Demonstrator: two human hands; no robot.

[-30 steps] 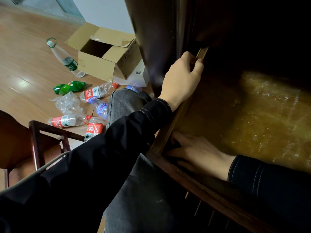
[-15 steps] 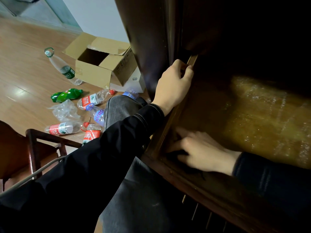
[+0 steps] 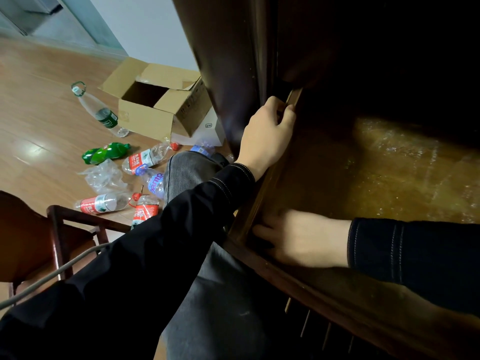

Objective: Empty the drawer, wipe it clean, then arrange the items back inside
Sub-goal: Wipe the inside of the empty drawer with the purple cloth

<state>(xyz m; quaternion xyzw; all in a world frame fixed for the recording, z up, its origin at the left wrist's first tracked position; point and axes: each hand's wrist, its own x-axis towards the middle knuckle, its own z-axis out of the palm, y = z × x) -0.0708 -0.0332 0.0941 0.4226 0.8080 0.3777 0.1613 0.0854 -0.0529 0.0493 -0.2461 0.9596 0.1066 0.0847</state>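
Observation:
The wooden drawer [image 3: 311, 281] is pulled out, and its yellowish bottom [image 3: 394, 175] is bare and speckled with pale dust. My left hand [image 3: 265, 136] grips the top of the drawer's left side wall [image 3: 259, 198] near the cabinet. My right hand [image 3: 304, 237] lies flat in the near left corner, its fingers reaching to the side wall. Whether the dark patch under those fingers is a cloth or shadow I cannot tell. Several plastic bottles lie on the floor to the left, among them a green bottle [image 3: 105, 152] and a tall clear bottle [image 3: 100, 113].
An open cardboard box [image 3: 145, 118] stands on the wooden floor behind the bottles. A crumpled clear plastic bag [image 3: 102, 176] lies among them. A dark wooden chair [image 3: 39, 237] is at the lower left with a grey cable [image 3: 52, 276] across it. My knee sits between floor and drawer.
My right hand has shifted slightly along the near left corner, fingers curling and flattening again. My left hand keeps its grip on the side wall. The view has tilted a little.

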